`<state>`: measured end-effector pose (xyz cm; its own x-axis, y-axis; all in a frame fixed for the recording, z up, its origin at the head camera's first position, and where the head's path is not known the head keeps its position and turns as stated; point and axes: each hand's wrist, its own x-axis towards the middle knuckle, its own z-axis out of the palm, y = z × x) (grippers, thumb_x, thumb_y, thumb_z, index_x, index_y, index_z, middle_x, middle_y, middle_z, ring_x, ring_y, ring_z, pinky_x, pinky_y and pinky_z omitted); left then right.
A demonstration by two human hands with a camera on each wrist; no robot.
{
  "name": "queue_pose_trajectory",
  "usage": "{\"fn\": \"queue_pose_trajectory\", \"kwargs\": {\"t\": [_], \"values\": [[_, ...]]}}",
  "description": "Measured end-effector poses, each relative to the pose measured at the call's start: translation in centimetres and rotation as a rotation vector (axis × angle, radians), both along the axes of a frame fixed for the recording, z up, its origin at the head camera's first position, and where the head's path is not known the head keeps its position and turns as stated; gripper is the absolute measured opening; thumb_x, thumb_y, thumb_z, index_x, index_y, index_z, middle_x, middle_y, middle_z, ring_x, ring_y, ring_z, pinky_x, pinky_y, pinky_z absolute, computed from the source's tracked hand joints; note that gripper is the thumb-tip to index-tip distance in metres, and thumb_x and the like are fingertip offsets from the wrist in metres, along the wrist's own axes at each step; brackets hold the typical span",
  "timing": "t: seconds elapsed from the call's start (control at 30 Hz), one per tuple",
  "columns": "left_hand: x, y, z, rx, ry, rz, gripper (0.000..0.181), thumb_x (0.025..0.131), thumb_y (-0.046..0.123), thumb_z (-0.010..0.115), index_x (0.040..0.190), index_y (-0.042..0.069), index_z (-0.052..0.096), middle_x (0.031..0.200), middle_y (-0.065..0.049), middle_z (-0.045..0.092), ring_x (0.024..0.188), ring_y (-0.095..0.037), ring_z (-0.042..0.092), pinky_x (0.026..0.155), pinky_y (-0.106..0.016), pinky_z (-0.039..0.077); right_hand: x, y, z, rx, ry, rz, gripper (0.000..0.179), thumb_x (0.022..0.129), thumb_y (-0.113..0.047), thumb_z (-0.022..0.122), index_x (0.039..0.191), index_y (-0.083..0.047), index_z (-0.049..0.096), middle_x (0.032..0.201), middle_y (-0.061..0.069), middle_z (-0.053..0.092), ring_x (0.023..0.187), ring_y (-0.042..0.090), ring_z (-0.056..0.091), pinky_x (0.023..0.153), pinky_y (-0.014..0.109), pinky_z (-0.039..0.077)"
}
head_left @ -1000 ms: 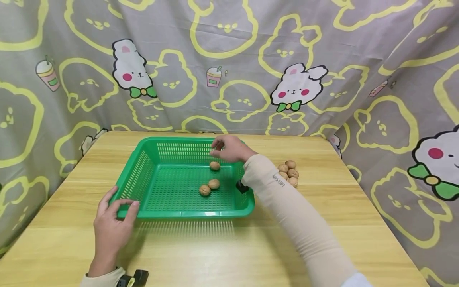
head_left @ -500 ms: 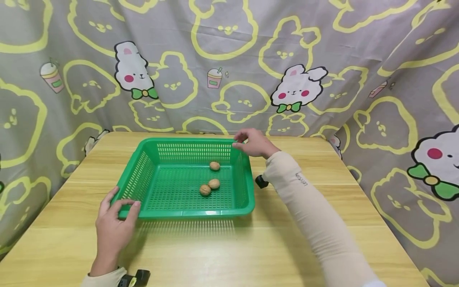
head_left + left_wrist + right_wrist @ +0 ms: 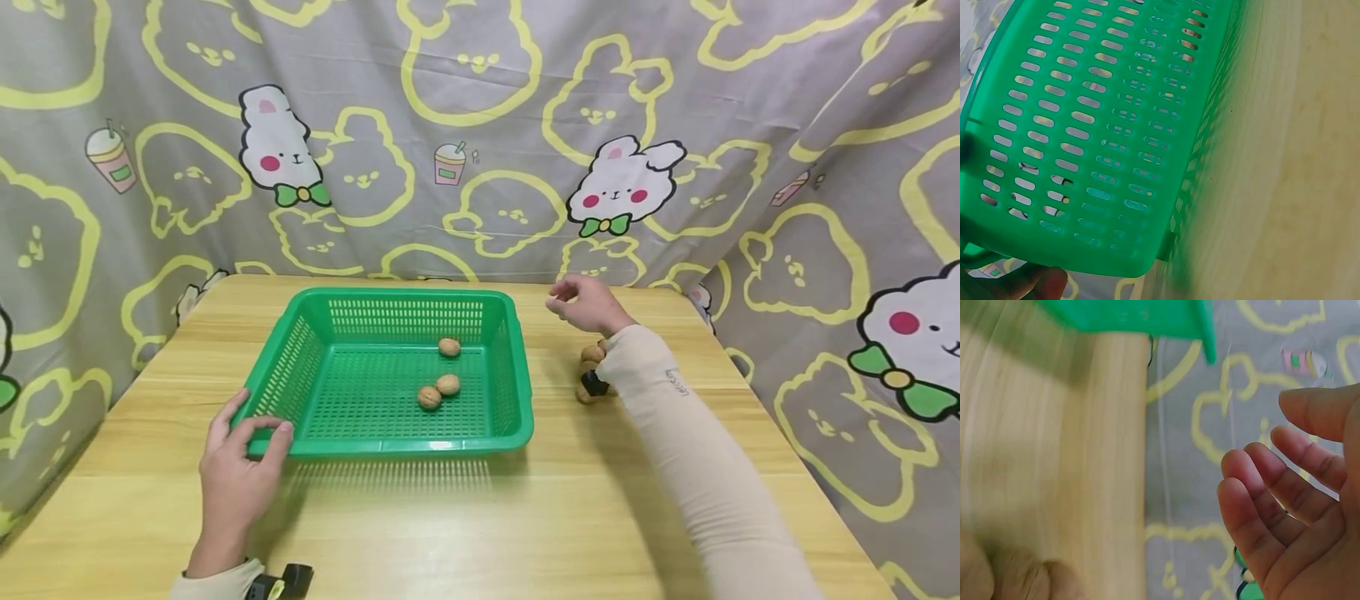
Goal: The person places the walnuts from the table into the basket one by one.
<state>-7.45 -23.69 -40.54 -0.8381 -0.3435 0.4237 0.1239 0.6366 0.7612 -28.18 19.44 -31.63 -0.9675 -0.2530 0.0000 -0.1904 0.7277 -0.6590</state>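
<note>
A green plastic basket (image 3: 412, 447) with slotted walls stands on the table. On its floor, towards the right, lie three walnuts (image 3: 448, 384), two of them side by side and one farther back. My left hand (image 3: 238, 479) holds the basket's near left corner, thumb and fingers over the rim. In the left wrist view, fingertips (image 3: 1054, 281) show at the edge of the slotted wall (image 3: 1079, 150). My right hand (image 3: 591, 305) is in the air right of the basket, fingers loosely bent and nothing in them. Several more walnuts (image 3: 593, 353) lie below it, partly hidden by the forearm.
The wooden table (image 3: 420, 533) reaches back to a grey curtain (image 3: 480, 150) with yellow outlines and rabbit prints. The curtain also closes off both sides. Walnuts (image 3: 1019, 575) show at the lower left of the right wrist view.
My right hand has moved from above the basket, over its right rim, to the air near the walnut pile. The left hand, the basket and the three walnuts in it stay in place.
</note>
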Motion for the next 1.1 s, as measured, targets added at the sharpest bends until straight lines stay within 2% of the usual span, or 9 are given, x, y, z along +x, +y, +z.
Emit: {"fn": "queue_pose_trajectory", "kwargs": {"t": [0.17,0.4,0.57,0.77,0.93,1.1], "values": [[0.1,0.1,0.1,0.016,-0.006,-0.003,0.016,0.089,0.015,0.065,0.087,0.0,0.067,0.148,-0.014,0.039,0.13,-0.048,0.036,0.095,-0.068,0.031,-0.2,2.3,-1.4,0.017,-0.012,-0.078,0.033,0.097,-0.025,0.058,0.119,-0.001,0.058,0.108,0.017,0.06,0.091,0.031,0.062,0.076,0.04,0.05],[0.1,0.1,0.0,0.02,0.008,-0.003,0.015,0.089,0.015,0.065,0.087,0.0,0.067,0.148,-0.013,0.04,0.13,-0.047,0.037,0.095,-0.068,0.032,0.0,4.5,-3.5,0.132,0.044,-0.131,0.036,0.097,-0.026,0.057,0.118,0.002,0.057,0.11,0.023,0.061,0.1,0.038,0.057,0.086,0.051,0.046],[0.0,0.0,-0.2,0.017,0.017,-0.009,0.016,0.089,0.016,0.065,0.087,0.0,0.067,0.148,-0.013,0.039,0.131,-0.046,0.036,0.095,-0.069,0.031,0.1,5.7,-5.0,0.142,-0.006,-0.192,0.04,0.097,-0.028,0.054,0.122,0.003,0.054,0.117,0.026,0.057,0.105,0.042,0.054,0.085,0.051,0.047],[0.0,-0.1,-0.3,0.01,0.047,-0.017,0.014,0.088,0.015,0.067,0.085,0.002,0.067,0.147,-0.014,0.041,0.131,-0.046,0.036,0.096,-0.069,0.03,0.4,6.8,-6.2,0.151,-0.057,-0.236,0.043,0.096,-0.026,0.052,0.128,0.004,0.05,0.126,0.03,0.05,0.114,0.045,0.05,0.091,0.053,0.044],[0.0,-0.1,-0.3,0.016,0.06,-0.023,0.013,0.087,0.014,0.067,0.085,0.001,0.067,0.146,-0.017,0.041,0.131,-0.047,0.036,0.098,-0.069,0.028,0.4,7.6,-7.1,0.154,-0.084,-0.258,0.046,0.094,-0.024,0.052,0.129,0.005,0.049,0.124,0.03,0.051,0.11,0.043,0.051,0.091,0.052,0.044],[0.0,-0.2,-0.3,0.018,0.051,-0.021,0.013,0.087,0.014,0.067,0.085,0.001,0.067,0.147,-0.017,0.041,0.13,-0.048,0.036,0.097,-0.07,0.029,0.3,8.3,-8.3,0.071,-0.159,-0.299,0.042,0.094,-0.025,0.053,0.128,0.001,0.051,0.114,0.023,0.059,0.097,0.033,0.056,0.082,0.043,0.048]]}}
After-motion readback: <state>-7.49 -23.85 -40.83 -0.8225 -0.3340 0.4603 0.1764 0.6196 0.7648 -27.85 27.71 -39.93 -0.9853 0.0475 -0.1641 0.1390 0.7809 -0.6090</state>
